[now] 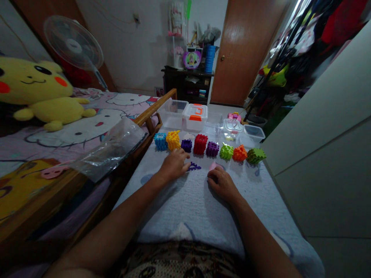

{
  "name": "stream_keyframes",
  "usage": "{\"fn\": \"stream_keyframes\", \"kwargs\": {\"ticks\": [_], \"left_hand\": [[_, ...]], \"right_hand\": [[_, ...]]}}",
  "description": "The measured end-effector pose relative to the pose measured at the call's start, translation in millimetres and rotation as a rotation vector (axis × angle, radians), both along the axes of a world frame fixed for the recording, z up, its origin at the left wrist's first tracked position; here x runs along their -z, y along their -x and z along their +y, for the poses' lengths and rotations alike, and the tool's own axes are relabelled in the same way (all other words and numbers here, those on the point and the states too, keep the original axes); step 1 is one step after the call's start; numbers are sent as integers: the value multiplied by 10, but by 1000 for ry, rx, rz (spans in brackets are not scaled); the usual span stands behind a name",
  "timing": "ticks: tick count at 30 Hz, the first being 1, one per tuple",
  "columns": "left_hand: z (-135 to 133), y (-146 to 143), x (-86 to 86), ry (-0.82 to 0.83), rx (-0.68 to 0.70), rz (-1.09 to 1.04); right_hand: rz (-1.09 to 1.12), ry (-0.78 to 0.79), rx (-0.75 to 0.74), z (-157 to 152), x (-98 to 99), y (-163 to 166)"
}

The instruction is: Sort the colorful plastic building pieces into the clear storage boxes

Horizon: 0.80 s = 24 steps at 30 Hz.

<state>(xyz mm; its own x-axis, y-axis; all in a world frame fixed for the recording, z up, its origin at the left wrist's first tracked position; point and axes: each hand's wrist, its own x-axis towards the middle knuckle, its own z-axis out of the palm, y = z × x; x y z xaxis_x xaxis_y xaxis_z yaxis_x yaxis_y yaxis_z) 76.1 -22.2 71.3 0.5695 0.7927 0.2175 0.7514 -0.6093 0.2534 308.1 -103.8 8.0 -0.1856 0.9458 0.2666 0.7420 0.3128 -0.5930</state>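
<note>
Your left hand lies palm down on the pale cloth, its fingers loosely together with the tips touching one flat purple piece; nothing is clamped. Your right hand rests beside it, fingers curled under, with one pink piece at the fingertips; whether the fingers pinch it or only touch it you cannot tell.

Just beyond both hands stands a single row of eight toothed block cubes: one blue cube, one yellow cube, one small purple cube, one red cube, a second purple cube, one light green cube, one orange cube and one dark green cube. The purple piece lies near the small purple cube.

Behind the row you have four clear plastic containers: one open tub, one box with an orange latch, one lidded round tub and one small tub.

To your left, one yellow plush toy lies on the bed, one clear plastic bag drapes over the wooden bed rail, and one fan stands behind.
</note>
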Motion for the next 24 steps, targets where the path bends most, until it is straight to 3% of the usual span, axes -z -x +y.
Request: {"fn": "stream_keyframes", "kwargs": {"ticks": [4,8,24], "left_hand": [[1,-80,278,125,92,56],[34,-113,366,186,51,31],[10,-30,179,120,-128,-213]], "right_hand": [[-4,2,-1,-2,1,0],[-18,-1,4,-2,-13,10],[-21,9,-13,19,-2,0]]}}
